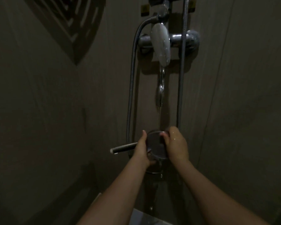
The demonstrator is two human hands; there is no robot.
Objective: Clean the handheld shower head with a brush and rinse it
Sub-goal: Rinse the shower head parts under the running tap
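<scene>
Water (161, 88) falls from tap (161, 44) onto shower head (156, 146); left hand (142, 148) and right hand (176, 145) grip its rim. Hose (131, 88) loops behind; handle (123, 147) juts left.

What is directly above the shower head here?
A water stream falls from the tap spout onto the shower head, held by both hands. Its handle is hidden by the hands.

Both bare forearms reach away from the camera and converge toward the middle. The left hand (140, 149) has its thumb pointing up and its fingers curled underneath in a grip. The right hand (175, 143), wet on its back, curls its fingers over in a grip from the right side.
</scene>
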